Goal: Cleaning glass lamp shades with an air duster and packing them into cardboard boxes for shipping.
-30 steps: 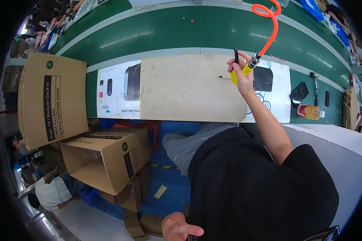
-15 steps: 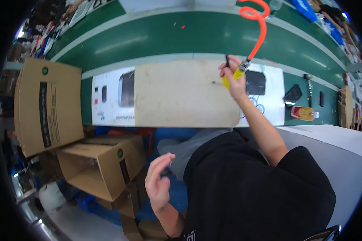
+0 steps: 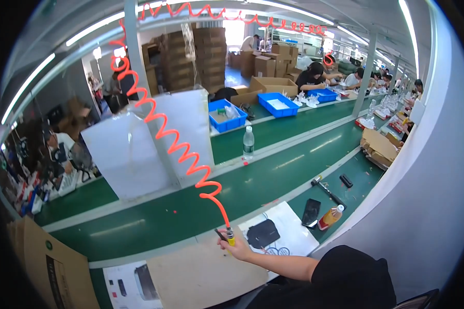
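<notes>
My right hand (image 3: 239, 249) is closed around a yellow air blow gun (image 3: 231, 240), above the right part of a beige board (image 3: 196, 273). A coiled orange-red hose (image 3: 176, 147) climbs from the top of the gun toward the overhead frame. A short black piece (image 3: 220, 234) sticks out by my fingers; whether it belongs to the gun I cannot tell. Under the board lies a white printed sheet (image 3: 300, 232), with a dark shape and two rings printed near my wrist. My left hand is out of view.
To the right lie a black phone (image 3: 311, 212), an amber drink bottle (image 3: 330, 218), a hammer (image 3: 329, 190) and a small black object (image 3: 346, 181). A cardboard box (image 3: 62, 268) stands at left. Beyond are a green conveyor (image 3: 165, 216), a water bottle (image 3: 248, 143), blue trays (image 3: 277, 105) and co-workers.
The view has tilted up, bringing the workshop into sight. My left hand, which was open beside the boxes, has left the picture. My right hand still holds the air blow gun.
</notes>
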A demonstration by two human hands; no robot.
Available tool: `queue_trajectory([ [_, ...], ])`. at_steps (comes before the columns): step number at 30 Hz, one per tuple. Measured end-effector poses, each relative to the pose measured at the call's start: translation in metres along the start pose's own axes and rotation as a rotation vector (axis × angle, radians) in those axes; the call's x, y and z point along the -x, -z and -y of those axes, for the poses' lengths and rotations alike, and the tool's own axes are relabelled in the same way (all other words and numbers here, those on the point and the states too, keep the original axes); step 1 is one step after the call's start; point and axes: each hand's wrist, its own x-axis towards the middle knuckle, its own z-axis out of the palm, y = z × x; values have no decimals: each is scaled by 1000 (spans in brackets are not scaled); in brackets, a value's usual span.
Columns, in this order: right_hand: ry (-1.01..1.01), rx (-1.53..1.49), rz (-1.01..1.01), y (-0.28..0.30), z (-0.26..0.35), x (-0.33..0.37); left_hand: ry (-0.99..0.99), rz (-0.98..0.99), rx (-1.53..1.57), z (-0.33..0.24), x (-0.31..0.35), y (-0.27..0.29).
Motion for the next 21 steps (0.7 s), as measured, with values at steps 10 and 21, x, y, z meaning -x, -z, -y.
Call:
queue_trajectory([
  [10,17,-2,-82,16,-5,-8,-14,-57,109,-22,-100,-68],
  [21,-2,-37,-94,19,-10,-1,81,-18,213,-78,-107,-71],
])
